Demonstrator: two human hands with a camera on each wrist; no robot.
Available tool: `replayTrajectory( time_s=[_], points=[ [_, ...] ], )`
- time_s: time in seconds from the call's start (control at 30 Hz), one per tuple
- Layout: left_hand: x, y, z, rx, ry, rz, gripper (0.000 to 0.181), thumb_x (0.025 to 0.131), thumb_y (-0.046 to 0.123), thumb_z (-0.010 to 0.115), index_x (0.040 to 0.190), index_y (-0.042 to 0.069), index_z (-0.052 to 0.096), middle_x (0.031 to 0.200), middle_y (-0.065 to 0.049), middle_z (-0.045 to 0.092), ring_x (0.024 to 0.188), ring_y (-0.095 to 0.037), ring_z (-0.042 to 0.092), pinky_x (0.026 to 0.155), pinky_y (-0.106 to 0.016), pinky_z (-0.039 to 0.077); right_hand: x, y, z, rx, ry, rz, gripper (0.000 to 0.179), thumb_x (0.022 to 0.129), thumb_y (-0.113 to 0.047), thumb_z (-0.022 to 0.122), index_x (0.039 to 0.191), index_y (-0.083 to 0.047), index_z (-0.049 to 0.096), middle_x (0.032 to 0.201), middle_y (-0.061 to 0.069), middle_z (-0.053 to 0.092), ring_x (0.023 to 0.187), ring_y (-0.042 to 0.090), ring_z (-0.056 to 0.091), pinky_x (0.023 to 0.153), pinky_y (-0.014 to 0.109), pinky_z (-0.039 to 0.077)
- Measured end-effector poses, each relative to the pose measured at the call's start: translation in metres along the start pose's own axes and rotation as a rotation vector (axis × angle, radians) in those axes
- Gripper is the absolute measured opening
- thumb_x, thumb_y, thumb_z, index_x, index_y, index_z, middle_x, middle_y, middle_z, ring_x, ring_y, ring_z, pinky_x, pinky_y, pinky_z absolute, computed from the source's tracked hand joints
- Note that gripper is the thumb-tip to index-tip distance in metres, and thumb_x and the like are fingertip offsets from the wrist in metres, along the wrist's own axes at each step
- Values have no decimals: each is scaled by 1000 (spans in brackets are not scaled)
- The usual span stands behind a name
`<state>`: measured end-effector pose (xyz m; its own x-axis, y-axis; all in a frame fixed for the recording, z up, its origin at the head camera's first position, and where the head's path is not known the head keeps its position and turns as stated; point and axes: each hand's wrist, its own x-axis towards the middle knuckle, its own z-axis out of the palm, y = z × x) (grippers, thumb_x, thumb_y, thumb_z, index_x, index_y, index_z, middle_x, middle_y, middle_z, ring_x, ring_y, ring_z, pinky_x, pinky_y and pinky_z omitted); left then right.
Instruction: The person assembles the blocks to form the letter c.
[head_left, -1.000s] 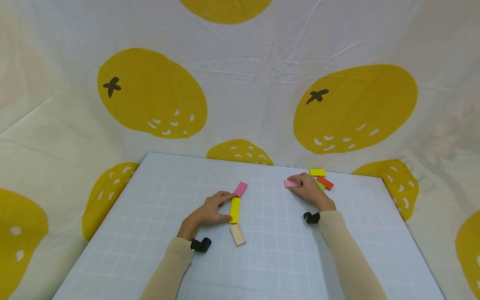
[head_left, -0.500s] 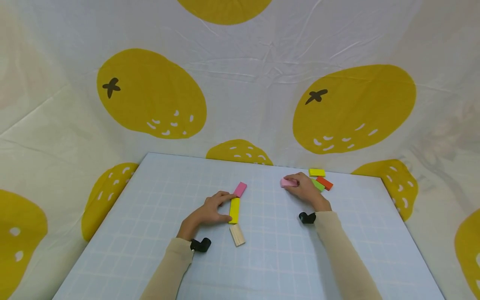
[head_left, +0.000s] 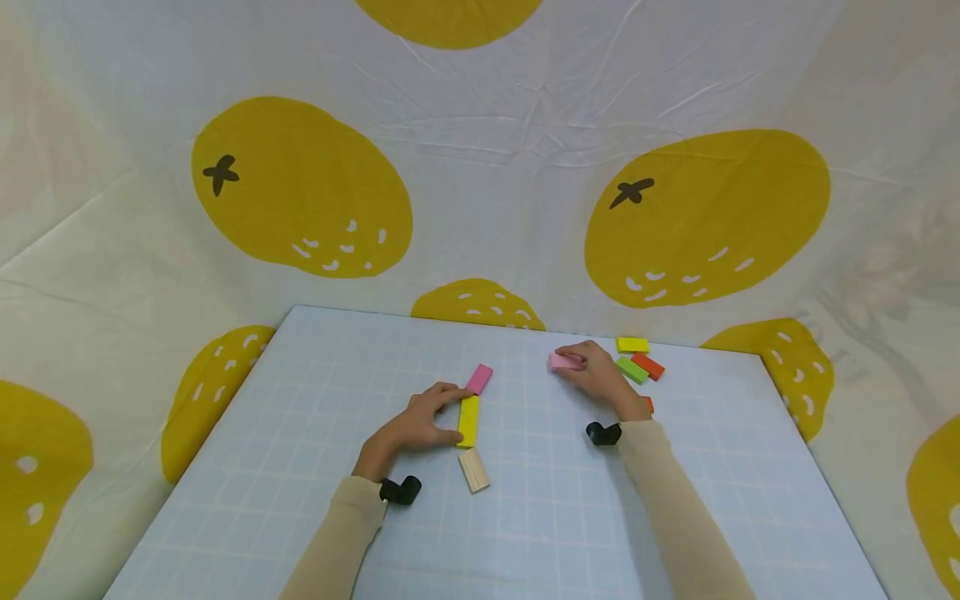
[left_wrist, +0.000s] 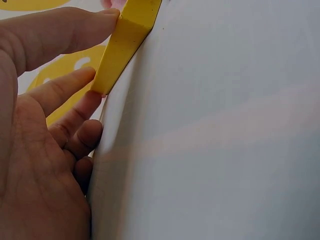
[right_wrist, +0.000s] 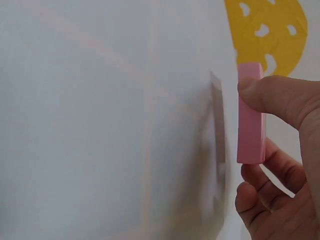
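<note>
My right hand (head_left: 596,375) pinches a light pink block (right_wrist: 251,120) between thumb and fingers. A gap shows between that block and its shadow on the table. To the left, my left hand (head_left: 420,421) pinches a yellow block (head_left: 468,421) lengthwise, thumb at the near end and a finger at the far end. In the left wrist view the thumb presses the yellow block (left_wrist: 127,35), and the other fingers curl low by the table. A darker pink block (head_left: 480,379) lies slanted at the yellow block's far end. A plain wooden block (head_left: 474,470) lies slanted at its near end.
Right of the right hand lie a green block (head_left: 632,370), an orange-red block (head_left: 648,367) and another yellow block (head_left: 633,344). One more orange-red block (head_left: 649,405) is partly hidden behind the right wrist. A fruit-print curtain (head_left: 495,208) hangs behind the table (head_left: 540,533).
My right hand has moved left with the light pink block, away from the coloured blocks, uncovering the green one and part of an orange-red one. The left hand stays on the yellow block.
</note>
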<state>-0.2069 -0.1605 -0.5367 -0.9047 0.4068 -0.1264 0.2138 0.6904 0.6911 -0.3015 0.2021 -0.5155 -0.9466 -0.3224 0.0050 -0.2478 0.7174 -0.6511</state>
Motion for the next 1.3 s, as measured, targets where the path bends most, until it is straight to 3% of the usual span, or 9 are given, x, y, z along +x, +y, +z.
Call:
replayTrajectory(
  time_s=[0.47,0.9,1.3],
  points=[
    [-1,0,-1,-21,7,6,71,84,31,80,150,30,54,155,-8,45,137,-33,43,111,-58,35,14,-19,14,2,12,-56,42,96,-26,73,134,-12,68,126,18,61,115,35,54,104,54,49],
    [0,1,-1,-32,-4,-13,71,84,32,80,150,30,54,156,-8,44,139,-35,42,113,-60,34,22,-36,23,-20,-20,-55,42,96,-28,74,134,-13,68,130,17,60,121,35,53,108,53,48],
    [1,-5,0,-9,-13,33,71,84,32,78,150,30,53,154,-10,45,137,-33,44,111,-57,32,28,-42,28,-42,-16,-126,40,95,-24,75,132,-8,69,121,17,61,113,33,56,105,50,50]
  ],
)
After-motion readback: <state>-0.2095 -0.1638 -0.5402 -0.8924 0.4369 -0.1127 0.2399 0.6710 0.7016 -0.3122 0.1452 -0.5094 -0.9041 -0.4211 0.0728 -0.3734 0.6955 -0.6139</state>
